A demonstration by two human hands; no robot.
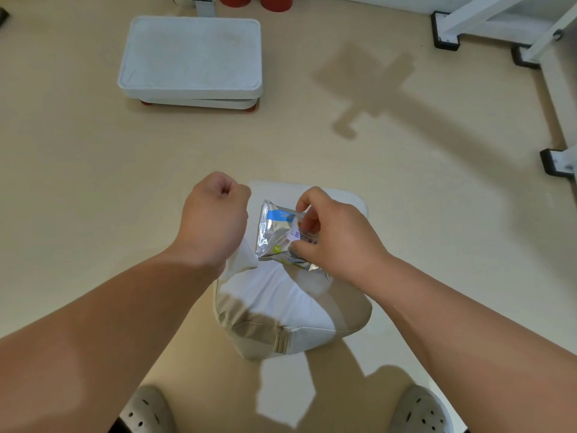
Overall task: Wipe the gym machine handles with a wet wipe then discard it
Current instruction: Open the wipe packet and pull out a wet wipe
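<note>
A silver wet wipe pack (276, 232) with a blue label is held over a white padded seat (281, 295) in the middle of the head view. My right hand (331, 232) pinches the pack at its top and lower edge. My left hand (218, 220) is closed in a fist just left of the pack, and a white wet wipe (242, 260) hangs down from under it. No machine handles are in view.
A white step platform (190, 57) lies on the beige floor ahead on the left. White machine frame legs with black feet (446, 29) stand at the far right. Red objects (274, 3) sit at the top edge. My two grey shoes (146, 410) are at the bottom.
</note>
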